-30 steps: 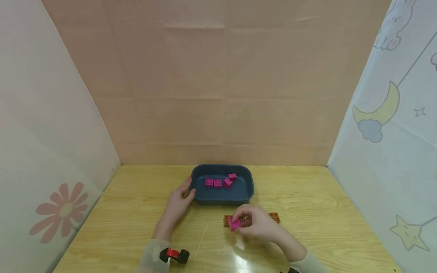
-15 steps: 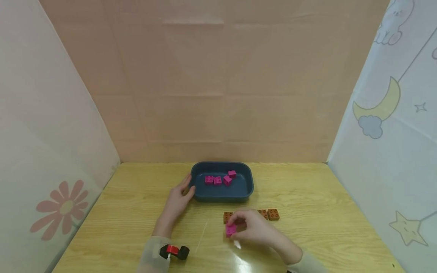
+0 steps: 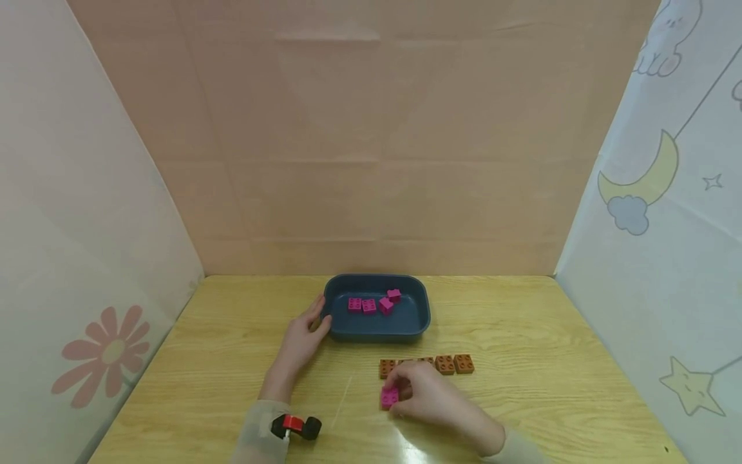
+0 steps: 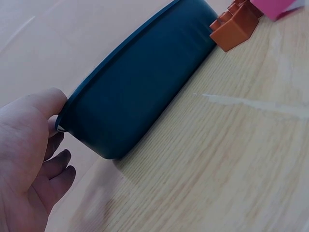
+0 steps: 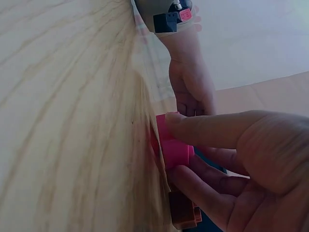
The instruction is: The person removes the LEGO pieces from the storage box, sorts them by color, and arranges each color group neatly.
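In the head view my right hand [image 3: 428, 393] pinches a pink toy building brick [image 3: 390, 398] between thumb and fingers, low at the table, just in front of a row of orange bricks [image 3: 445, 365]. The right wrist view shows the pink brick [image 5: 174, 145] with its flat underside facing the wood, the thumb on one side and the fingers on the other. My left hand [image 3: 300, 338] rests at the left end of a dark blue tray [image 3: 377, 338], fingers along its side. In the left wrist view this hand [image 4: 26, 150] touches the tray's rim.
Several pink bricks [image 3: 369, 306] lie inside the tray, which stands near the back of the wooden table [image 3: 243, 361]. A beige backdrop [image 3: 371, 142] rises behind it, with printed cloth walls at the left and right [image 3: 661, 270].
My right hand has carried the pink brick slightly left and toward me, from over the orange row down in front of its left end. The left hand stays at the tray.
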Demonstrator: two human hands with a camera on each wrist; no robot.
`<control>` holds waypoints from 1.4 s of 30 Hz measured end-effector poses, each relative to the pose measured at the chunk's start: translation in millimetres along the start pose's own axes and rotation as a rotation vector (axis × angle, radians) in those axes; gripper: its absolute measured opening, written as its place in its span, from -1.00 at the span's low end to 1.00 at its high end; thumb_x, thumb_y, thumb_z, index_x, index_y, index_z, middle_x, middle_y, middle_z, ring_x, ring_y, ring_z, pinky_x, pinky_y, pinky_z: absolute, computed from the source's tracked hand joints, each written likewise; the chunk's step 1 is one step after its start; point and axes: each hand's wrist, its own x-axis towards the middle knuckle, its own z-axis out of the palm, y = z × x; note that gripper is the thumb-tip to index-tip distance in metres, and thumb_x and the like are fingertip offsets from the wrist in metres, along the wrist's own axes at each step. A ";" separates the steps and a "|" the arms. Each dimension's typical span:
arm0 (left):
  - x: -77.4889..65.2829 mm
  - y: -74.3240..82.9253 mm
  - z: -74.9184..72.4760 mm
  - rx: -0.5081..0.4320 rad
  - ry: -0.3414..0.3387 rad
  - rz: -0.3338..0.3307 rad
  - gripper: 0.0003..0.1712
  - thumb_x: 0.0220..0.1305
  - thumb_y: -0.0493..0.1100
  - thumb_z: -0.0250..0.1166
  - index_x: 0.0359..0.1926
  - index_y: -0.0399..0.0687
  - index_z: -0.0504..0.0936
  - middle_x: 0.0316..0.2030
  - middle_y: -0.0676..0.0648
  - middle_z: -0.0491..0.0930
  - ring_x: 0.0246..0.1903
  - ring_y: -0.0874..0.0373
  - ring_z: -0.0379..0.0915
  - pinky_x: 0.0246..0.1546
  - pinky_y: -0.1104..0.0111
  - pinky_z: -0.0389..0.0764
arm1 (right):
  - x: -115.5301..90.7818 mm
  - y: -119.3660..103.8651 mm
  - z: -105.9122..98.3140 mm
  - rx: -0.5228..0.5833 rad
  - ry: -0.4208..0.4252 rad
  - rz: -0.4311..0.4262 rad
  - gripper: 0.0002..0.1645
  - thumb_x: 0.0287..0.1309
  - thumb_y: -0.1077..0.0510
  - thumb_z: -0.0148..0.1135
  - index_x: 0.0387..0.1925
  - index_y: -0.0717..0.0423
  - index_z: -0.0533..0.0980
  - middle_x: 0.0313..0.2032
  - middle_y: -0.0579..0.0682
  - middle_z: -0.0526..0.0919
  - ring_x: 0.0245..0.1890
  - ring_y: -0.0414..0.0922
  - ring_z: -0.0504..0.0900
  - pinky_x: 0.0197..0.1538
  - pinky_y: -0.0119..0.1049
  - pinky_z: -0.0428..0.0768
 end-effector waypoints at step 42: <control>0.0 1.5 -0.7 0.012 0.007 -0.004 -0.32 0.58 -0.15 0.31 0.56 -0.29 0.33 0.58 -0.14 0.27 0.58 -0.04 0.11 0.55 0.08 0.21 | -0.9 -1.9 -3.3 -0.056 -0.019 0.031 -0.52 -0.07 0.33 0.69 -0.03 0.18 0.75 -0.19 -0.14 0.80 -0.24 -0.29 0.75 -0.15 -0.42 0.74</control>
